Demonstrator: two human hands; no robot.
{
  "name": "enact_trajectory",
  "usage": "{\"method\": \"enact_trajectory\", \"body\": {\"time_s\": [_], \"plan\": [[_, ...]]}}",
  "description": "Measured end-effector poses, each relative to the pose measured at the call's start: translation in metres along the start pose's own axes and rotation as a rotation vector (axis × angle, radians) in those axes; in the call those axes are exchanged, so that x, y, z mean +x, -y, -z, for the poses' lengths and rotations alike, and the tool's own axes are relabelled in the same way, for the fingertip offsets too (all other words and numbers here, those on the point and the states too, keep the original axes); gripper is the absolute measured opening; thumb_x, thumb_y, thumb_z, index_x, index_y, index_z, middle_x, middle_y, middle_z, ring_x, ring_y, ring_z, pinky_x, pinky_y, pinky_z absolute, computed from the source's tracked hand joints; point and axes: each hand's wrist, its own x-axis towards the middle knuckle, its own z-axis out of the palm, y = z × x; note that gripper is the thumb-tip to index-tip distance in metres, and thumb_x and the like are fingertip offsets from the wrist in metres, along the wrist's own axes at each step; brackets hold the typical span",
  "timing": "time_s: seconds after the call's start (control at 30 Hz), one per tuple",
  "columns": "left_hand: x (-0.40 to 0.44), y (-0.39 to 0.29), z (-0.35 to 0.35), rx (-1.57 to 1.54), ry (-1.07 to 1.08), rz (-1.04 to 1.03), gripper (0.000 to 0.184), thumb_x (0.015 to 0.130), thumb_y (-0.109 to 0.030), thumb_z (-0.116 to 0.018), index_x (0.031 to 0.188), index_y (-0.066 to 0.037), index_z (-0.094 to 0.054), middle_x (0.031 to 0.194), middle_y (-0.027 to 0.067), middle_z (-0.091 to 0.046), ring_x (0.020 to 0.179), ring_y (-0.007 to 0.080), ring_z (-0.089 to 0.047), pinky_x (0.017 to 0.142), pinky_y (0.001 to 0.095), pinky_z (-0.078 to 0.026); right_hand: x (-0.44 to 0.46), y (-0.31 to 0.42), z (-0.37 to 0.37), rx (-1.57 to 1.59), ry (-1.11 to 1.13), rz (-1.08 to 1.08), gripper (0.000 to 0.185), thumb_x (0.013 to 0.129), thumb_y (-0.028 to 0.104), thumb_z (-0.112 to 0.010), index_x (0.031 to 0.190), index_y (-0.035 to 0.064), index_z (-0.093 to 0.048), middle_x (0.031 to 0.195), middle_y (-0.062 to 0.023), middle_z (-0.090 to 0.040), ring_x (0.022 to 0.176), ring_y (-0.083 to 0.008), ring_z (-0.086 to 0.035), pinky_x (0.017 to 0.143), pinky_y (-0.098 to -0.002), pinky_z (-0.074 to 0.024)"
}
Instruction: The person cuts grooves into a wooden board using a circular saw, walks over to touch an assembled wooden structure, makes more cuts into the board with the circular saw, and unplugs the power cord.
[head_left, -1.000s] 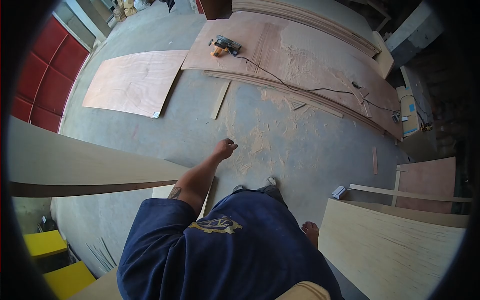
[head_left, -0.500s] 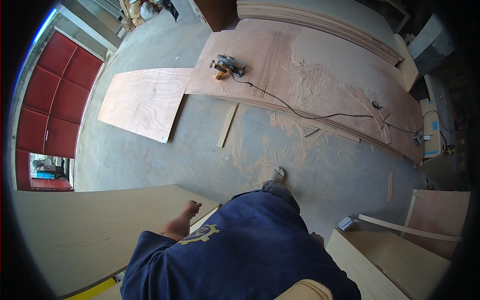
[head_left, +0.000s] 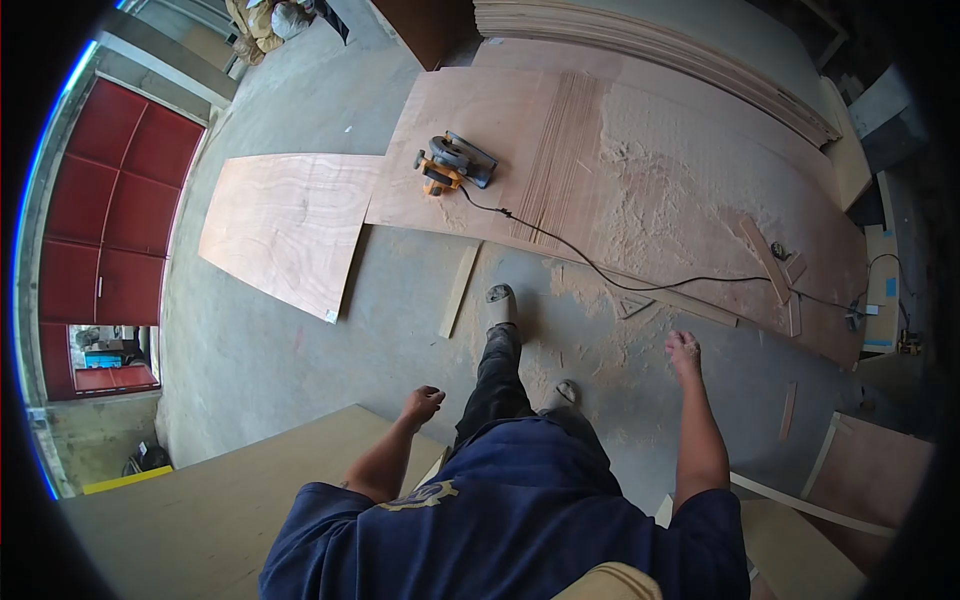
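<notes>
My left hand [head_left: 425, 403] hangs in the air at my side, above the near edge of a pale plywood panel [head_left: 230, 500]. Its fingers are loosely bent, with nothing seen in them. Out in front on the other side, my right hand [head_left: 684, 352] is over the dusty concrete floor, its fingers half curled and slightly apart, holding nothing visible. Ahead of both hands, a circular saw [head_left: 455, 163] with orange and black parts rests on a large reddish plywood sheet [head_left: 490, 100]. Its black power cord [head_left: 600, 268] runs right across the sheet.
Sawdust [head_left: 650, 190] covers part of the sheet. A smaller plywood piece [head_left: 285, 225] lies to the left, and a wood strip [head_left: 460, 290] crosses the floor before my foot. Stacked boards [head_left: 650, 55] stand behind. A wooden box [head_left: 800, 545] is at lower right; red doors [head_left: 120, 200] are left.
One foot has stepped forward, and my body has moved toward the saw. My right hand has swung up and out from beside my body. My left hand has shifted slightly right.
</notes>
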Motion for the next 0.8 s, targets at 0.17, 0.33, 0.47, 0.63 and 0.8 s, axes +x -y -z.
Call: {"method": "enact_trajectory", "body": {"time_s": [0.17, 0.33, 0.47, 0.63, 0.8], "plan": [[0.127, -0.114, 0.022, -0.099, 0.054, 0.004, 0.049, 0.097, -0.038, -0.067, 0.126, 0.000, -0.065, 0.109, 0.0126, -0.072, 0.094, 0.0216, -0.070, 0.076, 0.0353, -0.055, 0.023, -0.033, -0.097, -0.576, 0.142, -0.025, 0.037, 0.097, 0.034, -0.064, 0.116, 0.0020, -0.068, 0.097, -0.0122, -0.073, 0.090, -0.0241, -0.070, 0.082, -0.0368, -0.0544], [0.326, -0.228, 0.050, 0.064, -0.081, -0.167, 0.076, 0.095, -0.059, -0.062, 0.133, 0.007, -0.058, 0.116, 0.0250, -0.071, 0.096, 0.0305, -0.073, 0.088, 0.0406, -0.055, 0.070, 0.003, -0.169, -0.715, 0.287, -0.258, 0.042, 0.095, 0.036, -0.066, 0.118, 0.0016, -0.068, 0.115, -0.0215, -0.072, 0.110, -0.0356, -0.069, 0.094, -0.0439, -0.0527], [0.447, -0.324, 0.082, -0.297, -0.296, -0.169, 0.089, 0.093, -0.059, -0.066, 0.150, 0.004, -0.038, 0.134, 0.0263, -0.060, 0.121, 0.0329, -0.061, 0.097, 0.0440, -0.052, 0.168, -0.005, -0.218, -0.829, 0.235, -0.258, 0.048, 0.096, 0.030, -0.068, 0.136, 0.0063, -0.057, 0.132, -0.0233, -0.062, 0.120, -0.0380, -0.062, 0.101, -0.0453, -0.0501], [0.552, -0.406, 0.118, -0.824, -0.218, -0.150, 0.066, 0.094, -0.047, -0.071, 0.138, -0.003, -0.048, 0.126, 0.0125, -0.062, 0.116, 0.0280, -0.061, 0.093, 0.0406, -0.055, 0.328, 0.013, -0.267, -0.872, 0.042, -0.171, 0.073, 0.094, 0.033, -0.070, 0.153, 0.0089, -0.034, 0.150, -0.0348, -0.033, 0.135, -0.0503, -0.042, 0.109, -0.0545, -0.0419], [0.604, -0.433, 0.132, -1.266, 0.032, -0.384, 0.022, 0.097, -0.026, -0.065, 0.107, -0.006, -0.060, 0.100, 0.0051, -0.066, 0.095, 0.0181, -0.067, 0.089, 0.0335, -0.055, 0.450, 0.009, -0.298, -0.878, -0.121, -0.375, 0.115, 0.087, 0.057, -0.073, 0.165, 0.0211, 0.003, 0.166, -0.0323, -0.001, 0.152, -0.0533, -0.009, 0.122, -0.0562, -0.0257]]}}
